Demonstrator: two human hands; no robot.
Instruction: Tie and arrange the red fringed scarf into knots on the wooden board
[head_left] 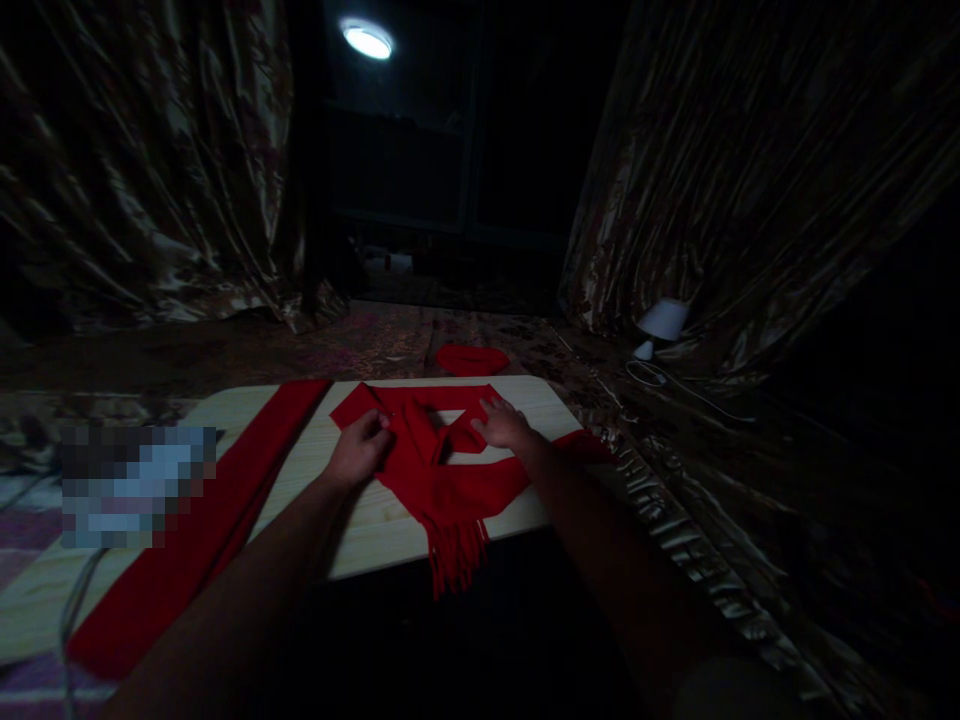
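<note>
Red fabric scarf (442, 490), fringed at one end, lies in crossed loops on the pale wood-grain worktop (367, 525) in the head view, its fringe (456, 565) hanging past the near edge. That overhang could drag the layers askew, and a tug on one loop might shift those overlapping it. The scarf lies between the hands and under their fingers: the left hand (361, 447) is curled at its left side, though whether it pinches cloth I cannot tell; the right hand (502, 424), fingers spread and gripping nothing, is at its right part. Leftward lies a long, flat red fabric strip (214, 510).
</note>
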